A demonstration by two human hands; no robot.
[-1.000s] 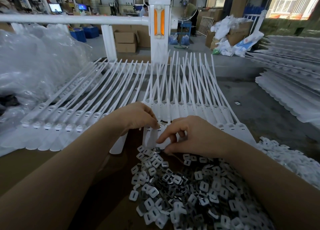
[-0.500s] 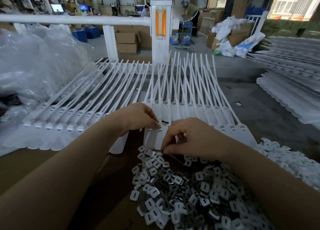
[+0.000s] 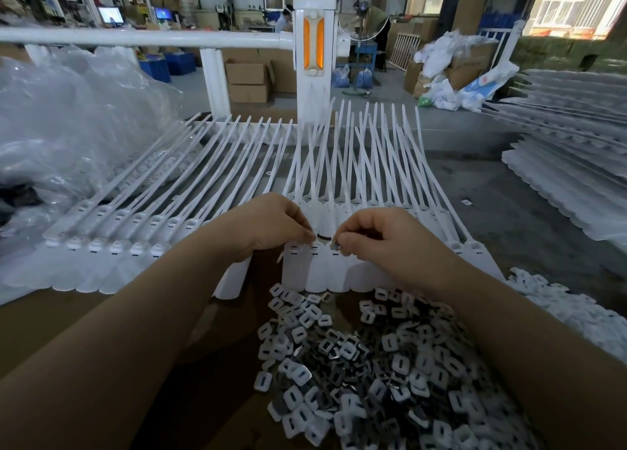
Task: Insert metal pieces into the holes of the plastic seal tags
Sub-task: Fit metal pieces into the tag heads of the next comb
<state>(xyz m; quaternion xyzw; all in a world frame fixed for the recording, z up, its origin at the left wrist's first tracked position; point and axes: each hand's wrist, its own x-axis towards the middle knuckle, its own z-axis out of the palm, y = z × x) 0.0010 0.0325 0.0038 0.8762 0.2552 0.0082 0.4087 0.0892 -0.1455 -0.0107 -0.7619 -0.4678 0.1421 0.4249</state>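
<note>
White plastic seal tags (image 3: 315,269) lie in rows on the brown table, their long tails fanning away from me. A heap of small metal pieces (image 3: 366,364) lies in front of them. My left hand (image 3: 271,225) has its fingertips pressed on the head of a tag in the middle row. My right hand (image 3: 376,239) pinches one metal piece (image 3: 334,246) between thumb and forefinger, just above the head of the neighbouring tag. Whether my left fingers also hold a piece is hidden.
More tag rows (image 3: 112,246) lie to the left, beside crumpled clear plastic bags (image 3: 68,127). Stacked tag sheets (image 3: 570,164) sit at the right. A pile of white plastic clips (image 3: 570,310) lies right of my forearm. A white rail and post (image 3: 314,59) stand behind the table.
My right hand has risen from the edge of the metal heap to the tag heads with a piece pinched in it. My left hand has stayed on the tags.
</note>
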